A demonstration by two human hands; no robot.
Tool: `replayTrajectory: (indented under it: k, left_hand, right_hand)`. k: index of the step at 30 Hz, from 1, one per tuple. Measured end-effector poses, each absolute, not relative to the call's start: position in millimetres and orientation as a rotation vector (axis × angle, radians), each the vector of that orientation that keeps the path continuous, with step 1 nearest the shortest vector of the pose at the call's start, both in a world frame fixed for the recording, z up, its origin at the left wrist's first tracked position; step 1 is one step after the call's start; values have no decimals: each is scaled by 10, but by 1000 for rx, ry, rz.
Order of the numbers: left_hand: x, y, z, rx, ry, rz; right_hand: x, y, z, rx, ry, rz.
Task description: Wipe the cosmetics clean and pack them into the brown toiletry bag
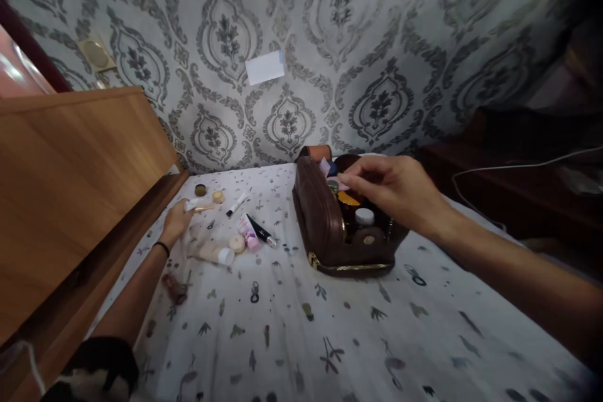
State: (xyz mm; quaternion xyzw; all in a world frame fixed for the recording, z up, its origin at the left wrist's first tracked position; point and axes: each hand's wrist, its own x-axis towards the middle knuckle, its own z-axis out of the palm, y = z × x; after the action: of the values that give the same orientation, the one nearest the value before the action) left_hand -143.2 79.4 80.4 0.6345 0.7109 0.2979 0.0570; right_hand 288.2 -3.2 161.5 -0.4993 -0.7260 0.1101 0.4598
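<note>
A dark brown zip bag stands open on the patterned sheet, with a white-capped jar and other small containers inside. My right hand reaches over its opening, thumb and forefinger pinched on a small pink item. At the left, my left hand has its fingers closed at a whitish item; its exact shape is unclear. Around it lie a tan-handled piece, a beige tube, a round compact, a pink-white tube and a black tube.
A wooden panel rises along the left side. The patterned wall stands behind the bag. A small white tube, a dark round pot and a reddish-brown bottle lie on the sheet. A white cable crosses the right.
</note>
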Motion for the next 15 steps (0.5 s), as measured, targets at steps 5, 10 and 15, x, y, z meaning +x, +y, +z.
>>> replayTrajectory:
  k: [5,10,15]
  left_hand:
    - [-1486,898,694,1965,2160,848]
    - [-1321,893,652,2064,1948,868]
    - [-852,690,592,2260,1461,808]
  right_hand:
    - [2428,-560,1419,-1002,-1873,502]
    - [2057,-716,873,-973,-2162,618]
    - [1724,-455,503,-1346,-2175,637]
